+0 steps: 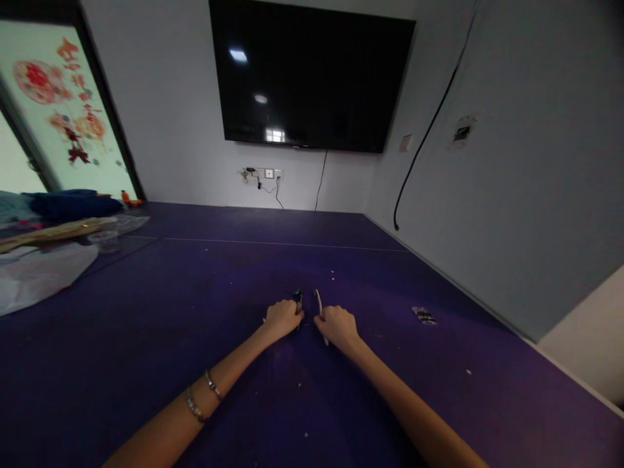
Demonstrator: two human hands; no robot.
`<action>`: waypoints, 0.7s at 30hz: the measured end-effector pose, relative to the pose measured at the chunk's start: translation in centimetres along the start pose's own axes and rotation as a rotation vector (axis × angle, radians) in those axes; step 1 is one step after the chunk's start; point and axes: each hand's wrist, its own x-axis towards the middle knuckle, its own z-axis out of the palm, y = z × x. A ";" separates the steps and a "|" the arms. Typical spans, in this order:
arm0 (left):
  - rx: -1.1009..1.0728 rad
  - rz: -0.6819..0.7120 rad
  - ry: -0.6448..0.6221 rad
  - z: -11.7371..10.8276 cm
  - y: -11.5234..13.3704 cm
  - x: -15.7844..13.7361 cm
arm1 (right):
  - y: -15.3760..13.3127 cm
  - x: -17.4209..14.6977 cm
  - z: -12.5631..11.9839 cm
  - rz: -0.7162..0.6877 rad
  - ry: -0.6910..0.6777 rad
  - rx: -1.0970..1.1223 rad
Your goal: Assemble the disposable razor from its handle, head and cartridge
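Observation:
Both arms reach forward over the purple surface, and the two hands are close together near the middle. My left hand is closed around a small dark, shiny object; its upper end shows beyond the thumb, and the grip hides most of it. My right hand is closed on a thin, pale, slightly curved strip, which sticks out above and below the fingers. The exact kind of either object is too small to tell. A narrow gap separates the two held things.
A small dark-and-silver packet lies to the right on the purple surface. At the left are a white plastic bag, a clear cup and dark blue cloth. A black cable hangs down the right wall.

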 end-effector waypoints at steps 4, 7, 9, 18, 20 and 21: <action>0.002 -0.006 -0.003 0.0 0.0 0.0 | -0.8 0.3 0.1 0.015 -0.012 0.007; 0.001 -0.001 -0.006 0.1 0.0 0.0 | -0.9 0.2 -0.2 0.014 -0.036 0.018; 0.002 -0.005 -0.012 0.1 0.0 0.0 | -0.9 0.2 -0.2 0.000 -0.039 0.021; 0.005 -0.028 -0.034 -0.4 0.3 -0.3 | -1.1 -0.3 -0.2 -0.026 -0.041 0.005; 0.007 -0.029 -0.033 -0.5 0.3 -0.3 | -1.1 -0.3 -0.2 -0.034 -0.033 0.001; 0.007 -0.027 -0.030 -0.4 0.3 -0.3 | -1.2 -0.3 -0.1 -0.036 -0.033 -0.002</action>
